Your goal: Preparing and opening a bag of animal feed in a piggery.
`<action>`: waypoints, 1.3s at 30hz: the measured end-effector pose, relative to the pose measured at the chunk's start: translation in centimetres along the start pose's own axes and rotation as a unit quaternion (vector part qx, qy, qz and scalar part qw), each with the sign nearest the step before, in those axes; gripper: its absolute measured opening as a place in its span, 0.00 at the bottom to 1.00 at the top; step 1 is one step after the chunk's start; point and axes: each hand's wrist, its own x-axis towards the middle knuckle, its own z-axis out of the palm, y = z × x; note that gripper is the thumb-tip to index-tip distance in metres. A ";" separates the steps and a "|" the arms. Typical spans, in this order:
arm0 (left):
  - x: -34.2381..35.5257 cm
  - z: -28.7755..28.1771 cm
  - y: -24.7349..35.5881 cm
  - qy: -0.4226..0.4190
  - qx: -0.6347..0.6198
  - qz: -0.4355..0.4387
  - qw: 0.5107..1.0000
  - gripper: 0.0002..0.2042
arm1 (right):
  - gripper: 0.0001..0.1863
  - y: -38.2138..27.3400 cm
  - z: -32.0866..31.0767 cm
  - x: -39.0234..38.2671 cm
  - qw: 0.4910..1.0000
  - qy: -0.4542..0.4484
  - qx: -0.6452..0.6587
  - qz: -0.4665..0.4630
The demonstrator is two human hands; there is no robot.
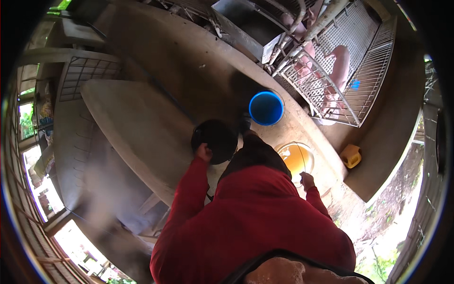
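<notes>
My left hand (204, 152) is closed on a black bucket (216, 135) hanging beside my left leg. My right hand (307, 181) is closed on the wire handle of a yellow bucket (291, 156) at my right side. A blue bucket (266, 108) stands ahead of me on the concrete ledge, near my dark boot (245, 122). My forearms are in red sleeves.
Pink pigs (339, 68) are in a railed pen (371, 85) with slatted floor at upper right. A metal trough (239, 21) is at the top. A yellow jug (350, 156) lies right. A curved concrete wall (109, 97) and a barred gate (85, 73) are left.
</notes>
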 end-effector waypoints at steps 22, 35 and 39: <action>7.9 2.0 33.5 -0.054 0.194 0.052 0.978 0.09 | 0.07 -11.1 24.6 -5.7 0.898 0.020 -0.310 -0.312; 11.7 4.4 52.4 -0.060 0.189 0.059 0.978 0.14 | 0.16 -30.9 40.3 -9.3 0.994 0.080 0.045 0.057; 11.7 5.4 56.6 -0.096 0.547 0.347 0.756 0.14 | 0.16 -34.1 43.4 -9.2 0.997 0.071 0.016 0.040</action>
